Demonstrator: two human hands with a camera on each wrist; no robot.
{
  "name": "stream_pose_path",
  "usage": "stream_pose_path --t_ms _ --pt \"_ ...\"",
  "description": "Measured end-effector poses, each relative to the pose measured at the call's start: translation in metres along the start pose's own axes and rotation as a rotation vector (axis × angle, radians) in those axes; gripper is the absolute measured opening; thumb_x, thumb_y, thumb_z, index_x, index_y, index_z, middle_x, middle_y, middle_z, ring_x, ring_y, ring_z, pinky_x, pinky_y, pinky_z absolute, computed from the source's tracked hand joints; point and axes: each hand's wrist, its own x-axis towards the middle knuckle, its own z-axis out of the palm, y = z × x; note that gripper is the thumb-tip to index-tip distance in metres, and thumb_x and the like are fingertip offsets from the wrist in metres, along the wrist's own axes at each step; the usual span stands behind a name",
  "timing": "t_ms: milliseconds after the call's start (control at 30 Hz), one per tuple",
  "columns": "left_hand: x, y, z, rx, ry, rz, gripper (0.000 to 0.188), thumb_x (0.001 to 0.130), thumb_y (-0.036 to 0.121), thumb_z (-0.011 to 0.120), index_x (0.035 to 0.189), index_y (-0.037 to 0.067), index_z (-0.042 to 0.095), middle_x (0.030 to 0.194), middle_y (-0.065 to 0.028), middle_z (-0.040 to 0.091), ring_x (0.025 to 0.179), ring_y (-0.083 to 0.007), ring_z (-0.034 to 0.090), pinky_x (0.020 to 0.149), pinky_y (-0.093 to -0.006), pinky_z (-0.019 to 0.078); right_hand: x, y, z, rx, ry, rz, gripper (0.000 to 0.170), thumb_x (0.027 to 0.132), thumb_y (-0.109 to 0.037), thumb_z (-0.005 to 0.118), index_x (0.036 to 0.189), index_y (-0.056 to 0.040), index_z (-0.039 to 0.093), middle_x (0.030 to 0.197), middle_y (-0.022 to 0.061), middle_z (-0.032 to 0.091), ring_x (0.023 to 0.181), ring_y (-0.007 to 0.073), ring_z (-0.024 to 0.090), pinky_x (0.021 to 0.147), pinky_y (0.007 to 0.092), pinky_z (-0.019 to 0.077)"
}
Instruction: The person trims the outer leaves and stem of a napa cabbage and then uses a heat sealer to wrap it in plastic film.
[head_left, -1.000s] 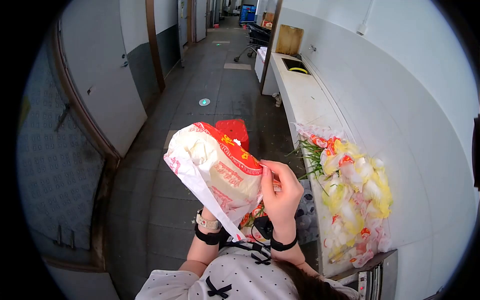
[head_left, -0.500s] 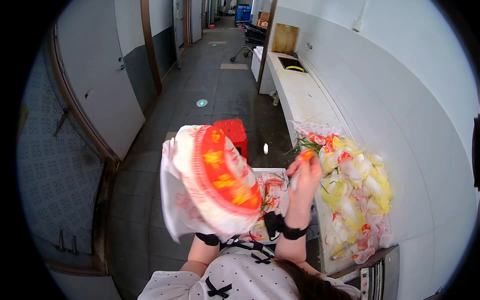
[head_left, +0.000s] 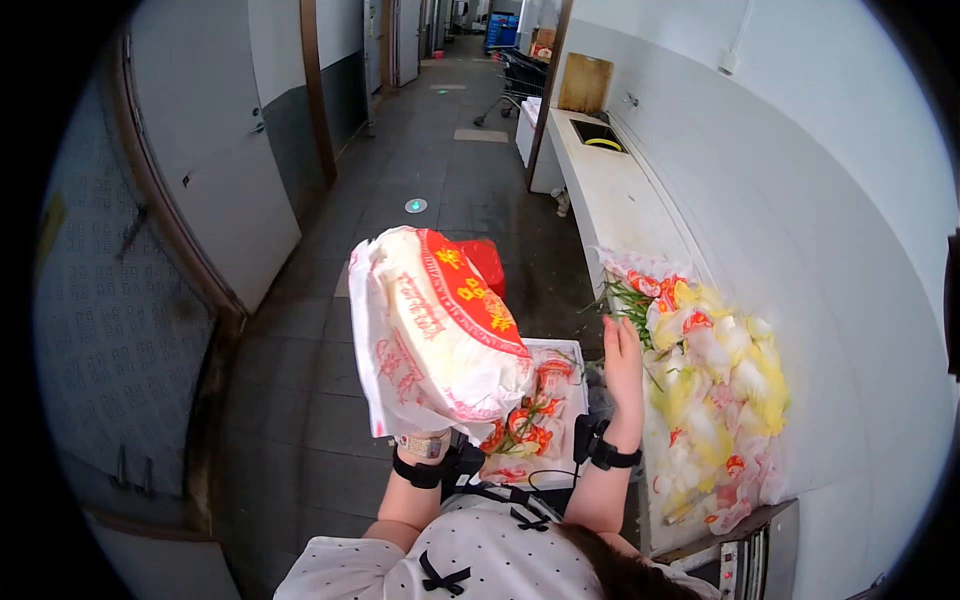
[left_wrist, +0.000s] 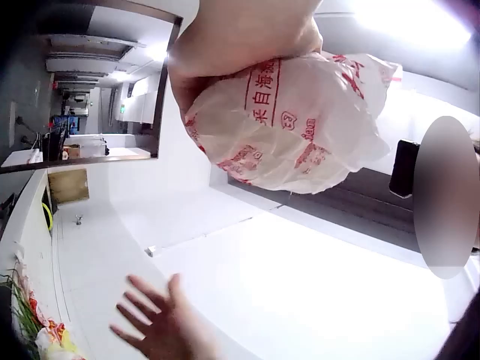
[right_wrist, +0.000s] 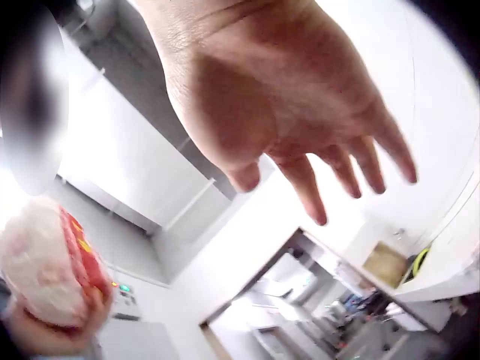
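A plump cabbage (head_left: 430, 330) in white paper with a red band and yellow lettering is held up before the chest. My left hand (left_wrist: 247, 34) grips it from beneath; the wrapper hides that hand in the head view. Curled fingers of the left hand (right_wrist: 71, 330) show round its lower side in the right wrist view. Off to the right, my right hand (head_left: 623, 365) is raised beside the counter, apart from the cabbage. Its fingers (right_wrist: 306, 191) are spread and hold nothing.
Pale yellow leaves (head_left: 745, 375), torn wrappers and green stalks lie heaped on the white counter (head_left: 635, 215) at right. Below my hands stands a white box (head_left: 572, 365) holding red-and-white wrappers and green stalks. A red stool (head_left: 487, 262) is behind the cabbage. Doors line the corridor's left.
My right hand has let go of the wrapper's edge and moved right. An orange scrap it pinched half a second ago is gone from it. The cabbage has been turned and stays in my left hand.
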Motion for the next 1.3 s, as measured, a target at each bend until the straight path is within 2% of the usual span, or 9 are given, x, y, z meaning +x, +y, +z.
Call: stream_pose_path --t_ms 67,167,233,433,767,867,1100,1167,1300 --pt "0.003 -0.002 0.006 0.01 0.001 -0.012 0.079 0.077 0.051 0.053 0.131 -0.001 0.031 0.124 -0.0156 0.047 0.113 -0.0237 0.049 0.094 -0.037 0.0415 -0.015 -0.052 -0.011 0.656 -0.165 -0.023 0.038 0.093 -0.019 0.045 0.127 -0.003 0.044 0.131 0.019 0.042 0.126 0.0287 0.036 0.101 0.038 0.0315" --pt "0.018 -0.008 0.022 0.043 -0.014 -0.039 0.078 0.077 0.05 0.053 0.131 -0.001 0.031 0.124 -0.0157 0.047 0.112 -0.0236 0.05 0.093 -0.037 0.0416 -0.043 -0.098 -0.011 0.915 -0.642 -0.221 0.083 0.072 -0.004 0.066 0.14 -0.0064 0.019 0.142 0.014 0.024 0.131 0.0243 0.028 0.104 0.0352 0.0271" --pt "0.029 -0.012 0.026 0.09 -0.036 -0.025 0.073 0.08 0.048 0.05 0.13 -0.002 0.033 0.122 -0.0158 0.049 0.11 -0.0231 0.052 0.092 -0.0361 0.0424 -0.055 -0.115 0.001 0.664 -0.592 -0.254 0.098 0.062 -0.009 0.074 0.141 -0.0074 0.016 0.14 0.0126 0.027 0.129 0.0219 0.029 0.104 0.0334 0.0275" --pt "0.04 -0.011 0.042 0.382 0.052 0.12 0.053 0.094 0.039 0.033 0.124 -0.003 0.04 0.116 -0.0137 0.054 0.104 -0.0179 0.055 0.088 -0.0306 0.0446 -0.049 -0.099 0.035 1.065 -0.402 -0.007 0.099 0.056 -0.007 0.076 0.139 -0.0073 0.021 0.134 0.0102 0.037 0.124 0.0204 0.035 0.102 0.0334 0.0305" --pt "0.052 0.009 0.009 0.822 -0.148 0.206 0.033 0.087 0.019 0.054 0.113 -0.001 0.052 0.113 -0.0085 0.055 0.1 -0.0142 0.054 0.08 -0.0271 0.0456 -0.059 -0.05 0.062 1.765 -0.404 0.113 0.077 0.079 -0.061 0.045 0.136 -0.0106 0.031 0.134 0.0092 0.041 0.122 0.028 0.04 0.101 0.0475 0.0303" --pt "0.057 0.006 0.022 0.16 0.021 0.08 0.039 0.089 0.021 0.052 0.123 0.006 0.041 0.122 -0.0087 0.05 0.113 -0.0196 0.049 0.094 -0.0325 0.0422 -0.055 -0.06 0.061 2.337 -0.646 0.01 0.075 0.082 -0.066 0.031 0.138 -0.0173 0.03 0.14 0.0056 0.034 0.128 0.0292 0.031 0.101 0.0562 0.0253" --pt "0.077 0.008 0.002 0.15 0.191 0.058 0.038 0.089 0.011 0.045 0.125 0.001 0.039 0.118 -0.0105 0.051 0.109 -0.0211 0.051 0.09 -0.0353 0.043 -0.054 -0.053 0.059 2.031 -0.353 0.269 0.078 0.077 -0.066 0.04 0.139 -0.0205 0.028 0.143 0.0023 0.03 0.131 0.0281 0.027 0.103 0.0533 0.0228" --pt "0.067 0.015 0.013 0.382 0.487 0.353 0.033 0.082 0.007 0.043 0.114 0.001 0.05 0.106 -0.0084 0.056 0.1 -0.018 0.052 0.081 -0.0322 0.043 -0.051 -0.05 0.059 1.749 -0.15 0.288 0.08 0.076 -0.066 0.043 0.139 -0.02 0.027 0.144 0.0023 0.028 0.131 0.0278 0.026 0.104 0.0529 0.0211" --pt "0.05 0.028 0.04 0.568 0.052 0.584 0.022 0.081 0.008 0.05 0.1 -0.001 0.058 0.091 -0.0102 0.06 0.081 -0.0183 0.058 0.069 -0.0302 0.0465 -0.049 -0.028 0.05 1.465 -0.164 0.124 0.089 0.07 -0.043 0.07 0.138 -0.0076 0.025 0.14 0.009 0.033 0.128 0.0276 0.032 0.105 0.0481 0.0272"
